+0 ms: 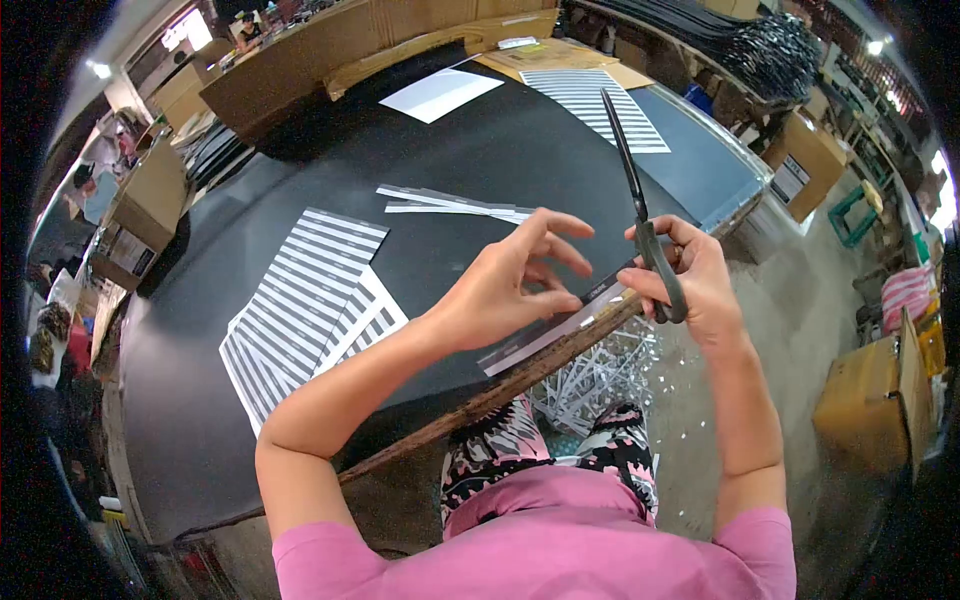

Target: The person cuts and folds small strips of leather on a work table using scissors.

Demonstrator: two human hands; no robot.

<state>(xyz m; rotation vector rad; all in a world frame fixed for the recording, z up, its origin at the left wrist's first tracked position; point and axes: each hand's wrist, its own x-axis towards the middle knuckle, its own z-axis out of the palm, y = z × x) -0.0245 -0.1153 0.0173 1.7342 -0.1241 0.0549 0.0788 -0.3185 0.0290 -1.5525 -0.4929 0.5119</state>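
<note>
My right hand [695,280] grips the handles of long black scissors [628,170], blades closed and pointing up and away over the table. My left hand [515,280] pinches one end of a narrow dark paper strip [545,338] that lies along the table's front edge; the right hand's fingers touch its other end. Cut strips [455,204] lie in the middle of the black table [480,150]. Striped label sheets [300,300] are stacked at my left.
Another striped sheet [595,105] and a white sheet [440,93] lie at the far side. Paper trimmings [600,375] litter the floor below the table edge. Cardboard boxes [870,410] stand at the right, more boxes and people at the far left.
</note>
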